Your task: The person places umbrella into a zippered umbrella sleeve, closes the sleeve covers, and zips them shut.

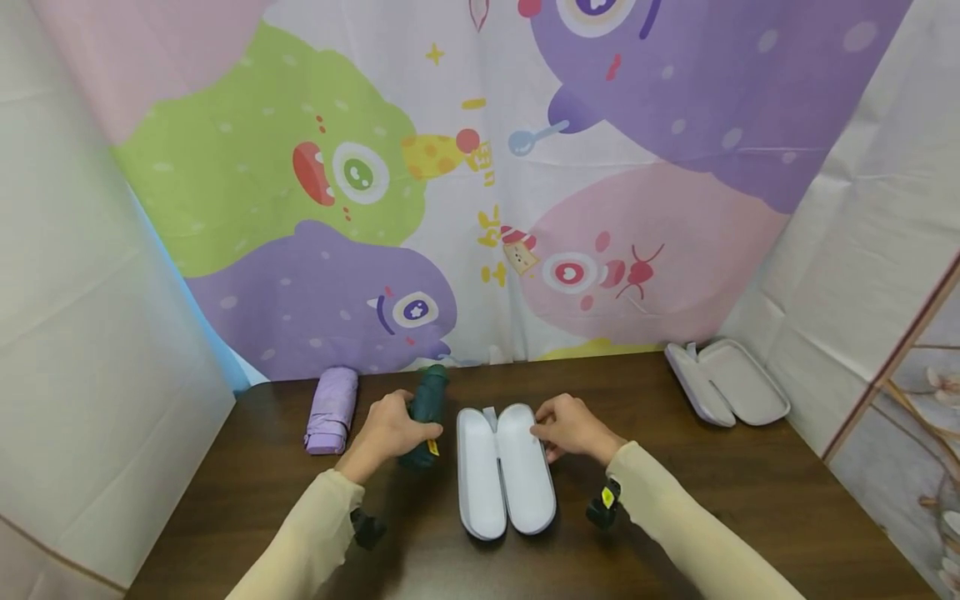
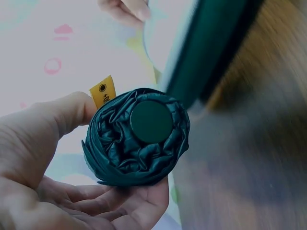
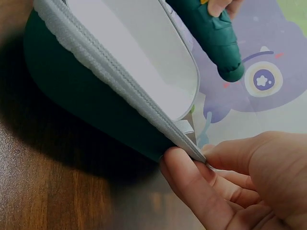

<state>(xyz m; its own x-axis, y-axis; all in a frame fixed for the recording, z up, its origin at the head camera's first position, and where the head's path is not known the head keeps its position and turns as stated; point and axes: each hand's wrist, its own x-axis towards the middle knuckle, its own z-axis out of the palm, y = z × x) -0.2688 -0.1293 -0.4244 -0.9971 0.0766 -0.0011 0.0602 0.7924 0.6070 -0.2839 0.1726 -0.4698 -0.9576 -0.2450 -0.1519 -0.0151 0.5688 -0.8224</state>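
A folded dark green umbrella (image 1: 428, 402) with a yellow tag (image 2: 104, 91) is gripped in my left hand (image 1: 388, 427), to the left of an open zip case (image 1: 526, 479). In the left wrist view, the umbrella's round end faces the camera, with thumb and fingers curled about its sides. The case lies spread in two halves, white inside; its outside looks dark green in the right wrist view. My right hand (image 1: 573, 427) pinches the zipped rim (image 3: 184, 147) of the right half between thumb and fingers. The umbrella and the case are apart.
A folded lilac umbrella (image 1: 332, 411) lies on the dark wooden table (image 1: 600, 550) at left. Another open case (image 1: 738, 383), pale lilac-grey, lies at the back right. A cartoon-printed curtain (image 1: 480, 325) hangs along the table's far edge.
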